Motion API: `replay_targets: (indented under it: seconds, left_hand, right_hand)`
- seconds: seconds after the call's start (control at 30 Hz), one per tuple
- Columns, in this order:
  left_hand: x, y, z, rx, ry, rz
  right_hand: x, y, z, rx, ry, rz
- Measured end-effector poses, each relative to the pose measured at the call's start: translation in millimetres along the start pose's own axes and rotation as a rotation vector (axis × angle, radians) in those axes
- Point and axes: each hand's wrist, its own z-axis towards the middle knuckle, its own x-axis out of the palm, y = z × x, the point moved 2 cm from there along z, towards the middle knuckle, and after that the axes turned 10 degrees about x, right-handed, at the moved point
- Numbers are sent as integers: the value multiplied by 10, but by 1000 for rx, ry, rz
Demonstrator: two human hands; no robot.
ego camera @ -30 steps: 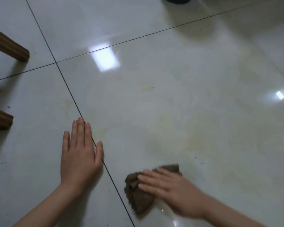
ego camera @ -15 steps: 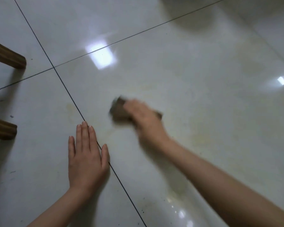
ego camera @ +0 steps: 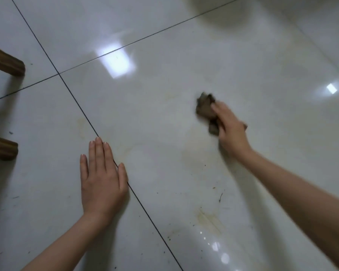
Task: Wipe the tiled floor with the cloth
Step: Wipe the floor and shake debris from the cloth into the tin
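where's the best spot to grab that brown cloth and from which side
Take the cloth by its bunched middle, coming straight down from above, palm flat. It lies as a low crumpled wad on the tiled floor with no clear raised edge, so pressing down probably holds better than a side pinch. The right hand covers its near right part.

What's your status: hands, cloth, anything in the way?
Left hand flat on floor. Right hand on cloth, grip blurred. Stain and specks nearer; nothing blocks.
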Motion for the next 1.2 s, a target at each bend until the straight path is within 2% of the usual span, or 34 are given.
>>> replay_targets:
  seconds: [0.07,0.13,0.2,0.27,0.3,0.37,0.47,0.57,0.63,0.73,0.83,0.93,0.97,1.03,1.1,1.13,1.2]
  left_hand:
    - [35,15,-6,-1,-6,11]
    - [54,25,2,1,-1,2]
    - [30,17,-6,0,25,2]
    - [-27,-16,-15,-13,31,-23]
    - [-56,-36,-14,-15,40,-37]
    - [-85,-40,-5,-18,58,-47]
    - [-51,5,-13,-7,37,-50]
    - [8,54,-5,-2,12,-36]
    - [65,65,-21,2,0,-25]
    - [65,65,6,-2,-14,-40]
    - [28,54,15,-2,16,-46]
    - [-40,10,-2,-9,42,-54]
    - [-48,23,6,-4,42,-60]
    - [-28,42,24,8,26,-74]
    - [12,47,20,-3,-4,-48]
    - [46,52,21,-4,-16,-35]
    - [95,75,15,1,-47,-15]
  right_hand:
    - [213,126,-694,-138,29,-55]
    - [244,206,-1439,-259,101,18]
    - [196,254,-2037,-265,261,55]
    - [95,350,-2101,-292,464,63]
    - [15,372,-1938,-273,463,63]
    - [-235,250,-1498,-89,325,1]
    - [-721,-346,-983,330,-47,21]
    - [-608,-753,-1031,598,-125,22]
    - [-238,-606,-1245,610,-202,33]
    - [282,13,-1792,441,-233,67]
    - [504,564,-2397,306,-11,179]
    - [244,458,-2389,125,174,101]
    - [107,353,-2263,123,176,53]
    - [-236,-40,-1933,367,43,67]
    - [-441,-428,-1545,629,-6,176]
    - [-473,-577,-1372,696,-40,189]
    - [-495,-735,-1116,717,-153,152]
